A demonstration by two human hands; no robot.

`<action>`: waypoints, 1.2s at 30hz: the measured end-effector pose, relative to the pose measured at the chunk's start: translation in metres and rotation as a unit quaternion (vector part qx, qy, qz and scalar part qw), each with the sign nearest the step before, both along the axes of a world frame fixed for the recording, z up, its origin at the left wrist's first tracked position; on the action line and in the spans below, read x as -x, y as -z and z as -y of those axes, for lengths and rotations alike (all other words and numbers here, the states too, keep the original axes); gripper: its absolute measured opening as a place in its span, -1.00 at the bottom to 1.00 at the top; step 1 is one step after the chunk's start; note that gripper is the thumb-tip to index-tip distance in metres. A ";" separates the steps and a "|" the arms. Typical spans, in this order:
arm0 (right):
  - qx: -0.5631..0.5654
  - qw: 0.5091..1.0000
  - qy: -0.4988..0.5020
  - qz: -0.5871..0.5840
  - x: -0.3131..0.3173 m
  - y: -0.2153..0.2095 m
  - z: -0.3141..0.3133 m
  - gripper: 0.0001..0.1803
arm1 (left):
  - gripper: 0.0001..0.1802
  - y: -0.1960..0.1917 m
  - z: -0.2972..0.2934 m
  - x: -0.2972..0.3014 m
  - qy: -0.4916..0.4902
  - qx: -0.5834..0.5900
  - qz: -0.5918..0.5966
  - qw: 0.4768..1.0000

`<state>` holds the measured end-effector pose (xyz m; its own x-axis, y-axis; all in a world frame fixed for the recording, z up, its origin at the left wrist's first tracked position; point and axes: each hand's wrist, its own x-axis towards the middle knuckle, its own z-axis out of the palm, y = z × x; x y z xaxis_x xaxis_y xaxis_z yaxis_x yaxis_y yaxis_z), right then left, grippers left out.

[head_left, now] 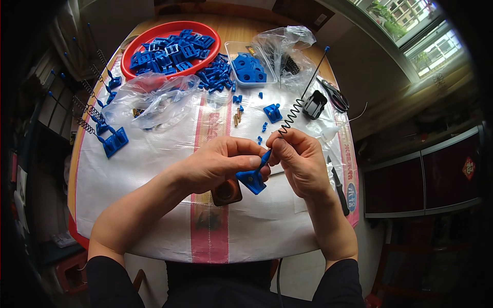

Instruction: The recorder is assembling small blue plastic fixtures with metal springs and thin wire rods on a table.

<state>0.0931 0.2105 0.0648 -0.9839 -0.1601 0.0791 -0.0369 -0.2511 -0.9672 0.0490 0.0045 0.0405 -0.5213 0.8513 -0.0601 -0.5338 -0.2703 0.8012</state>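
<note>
My left hand [228,161] is closed around a blue plastic mount [252,180], whose square base hangs below the fingers and whose narrow neck points up to the right. With thumb and fingertips, my right hand [300,159] pinches the lower end of a black coil spring antenna [291,118], right by the neck's tip. Its thin rod rises to a small blue ball at the upper right. My fingers hide whether the spring sits inside the neck. Under the mount, a brown block [226,192] with a dark round hollow lies on the table.
Blue square parts fill a red basin [216,55]; small blue pieces [218,74] lie beside it. A clear box [272,82] holds more blue parts. Spring-fitted mounts [115,142] stand left. Scissors [336,96], a black case [314,105] and a knife [339,187] lie right.
</note>
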 end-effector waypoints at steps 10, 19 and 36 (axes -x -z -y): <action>0.044 0.994 0.094 -0.026 -0.001 0.016 -0.005 -0.75 | -0.37 0.003 -0.009 -0.008 -0.001 0.034 -0.026 0.999; 0.008 0.995 0.084 -0.058 0.001 0.016 -0.011 -0.78 | -0.66 0.002 -0.005 -0.002 -0.020 0.035 -0.046 0.998; -0.065 0.990 0.075 -0.097 -0.001 0.022 -0.008 -0.81 | -0.59 0.007 -0.003 0.000 -0.032 0.053 -0.052 0.997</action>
<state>0.0938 0.2182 0.0424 -0.9658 -0.0353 0.2568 -0.2521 -0.1035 -0.9622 0.0489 0.0073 0.0337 -0.5821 0.8081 -0.0907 -0.4307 -0.2118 0.8773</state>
